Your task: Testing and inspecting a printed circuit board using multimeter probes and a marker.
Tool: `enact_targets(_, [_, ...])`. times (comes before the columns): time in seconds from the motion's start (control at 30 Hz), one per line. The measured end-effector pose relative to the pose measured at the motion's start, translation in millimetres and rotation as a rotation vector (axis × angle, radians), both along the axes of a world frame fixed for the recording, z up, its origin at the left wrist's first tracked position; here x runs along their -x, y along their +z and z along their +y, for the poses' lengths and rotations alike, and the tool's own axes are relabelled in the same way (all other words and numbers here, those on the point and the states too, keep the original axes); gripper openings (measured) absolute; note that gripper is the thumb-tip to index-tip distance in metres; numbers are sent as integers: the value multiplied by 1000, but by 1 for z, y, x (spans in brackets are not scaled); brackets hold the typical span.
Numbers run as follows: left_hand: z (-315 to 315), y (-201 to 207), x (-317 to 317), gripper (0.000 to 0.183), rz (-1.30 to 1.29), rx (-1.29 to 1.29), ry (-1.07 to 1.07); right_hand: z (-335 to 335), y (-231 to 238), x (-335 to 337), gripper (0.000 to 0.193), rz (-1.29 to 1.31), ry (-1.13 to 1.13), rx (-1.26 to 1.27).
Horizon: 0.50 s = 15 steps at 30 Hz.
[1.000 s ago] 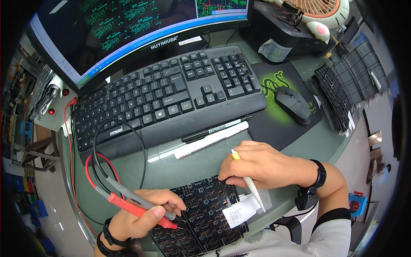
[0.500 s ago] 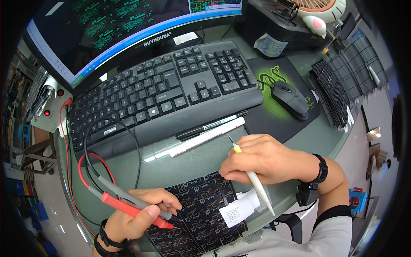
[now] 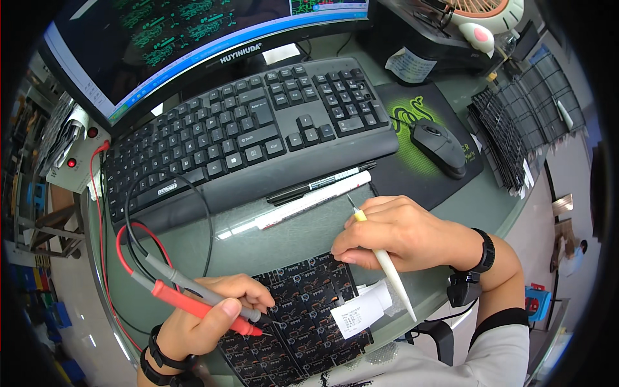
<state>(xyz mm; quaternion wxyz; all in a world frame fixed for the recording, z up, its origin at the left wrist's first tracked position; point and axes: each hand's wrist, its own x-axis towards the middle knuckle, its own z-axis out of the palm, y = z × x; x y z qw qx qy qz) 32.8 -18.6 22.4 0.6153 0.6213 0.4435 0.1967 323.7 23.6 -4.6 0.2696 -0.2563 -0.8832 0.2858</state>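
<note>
A dark circuit board panel (image 3: 309, 300) with rows of small repeated patterns lies at the desk's near edge. My left hand (image 3: 200, 332) is closed around a red test probe (image 3: 174, 298) and a grey test probe (image 3: 187, 284), held side by side, with their tips over the panel's left part. Between the fingers of my right hand (image 3: 406, 235) is a white pen-shaped tool (image 3: 394, 284), its yellow collar and thin metal tip pointing up and away. The right fingertips are at the panel's far right corner. A printed paper slip (image 3: 361, 313) covers part of the panel's right side.
Beyond the panel lie a black marker (image 3: 322, 182) and a white pen (image 3: 316, 200), in front of a black keyboard (image 3: 251, 138). A mouse (image 3: 438, 148) rests on its mat. Black racks (image 3: 500, 138) stand at the right. Probe cables (image 3: 209, 226) loop at the left.
My left hand and the probe tips have shifted slightly up and to the right over the panel. My right hand keeps its hold on the tool. The whole view has shifted a little.
</note>
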Motion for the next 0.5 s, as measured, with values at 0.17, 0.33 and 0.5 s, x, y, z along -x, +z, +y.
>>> enact_targets(0.17, [1,-1,0,63,2,6,1,2,0,-1,14,-28,1,4])
enact_targets(0.33, [8,-3,8,45,-75,-19,-130,2,0,-1,14,-26,-4,8])
enact_targets(0.5, [1,-3,8,39,-114,-10,-73,3,7,6,13,-43,-6,-55])
